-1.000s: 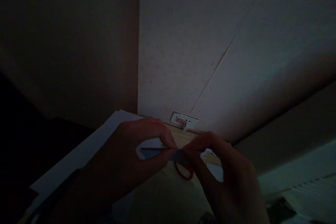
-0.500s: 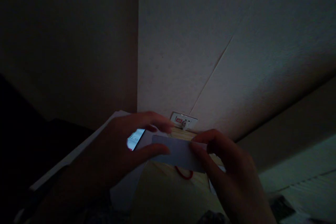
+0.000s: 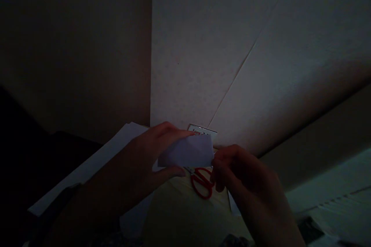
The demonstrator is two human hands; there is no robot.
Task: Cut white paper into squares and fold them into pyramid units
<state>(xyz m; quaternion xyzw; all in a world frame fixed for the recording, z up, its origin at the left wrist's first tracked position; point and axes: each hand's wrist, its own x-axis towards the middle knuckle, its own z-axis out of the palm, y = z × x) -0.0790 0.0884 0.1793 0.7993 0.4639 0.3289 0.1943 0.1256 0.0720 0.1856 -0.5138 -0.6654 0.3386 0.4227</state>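
Note:
A small white piece of paper (image 3: 188,150), apparently folded, is held up between my two hands. My left hand (image 3: 150,150) spans it from the left, fingers along the top edge and thumb near the bottom edge. At the paper's right edge, my right hand (image 3: 240,173) has its fingertips pinched together on it. Below the paper lies a pair of scissors with red handles (image 3: 201,183); the paper and my left thumb hide part of the blades.
Larger white sheets (image 3: 116,142) lie to the left, partly under my left arm. A wall socket (image 3: 213,133) sits low on the pale wall (image 3: 203,54). Another white piece (image 3: 234,204) lies beside my right wrist. The scene is dim.
The paper has risen and tilted, and has shifted left into my left hand. More of the red scissors shows. My left hand now covers the lit phone screen seen earlier.

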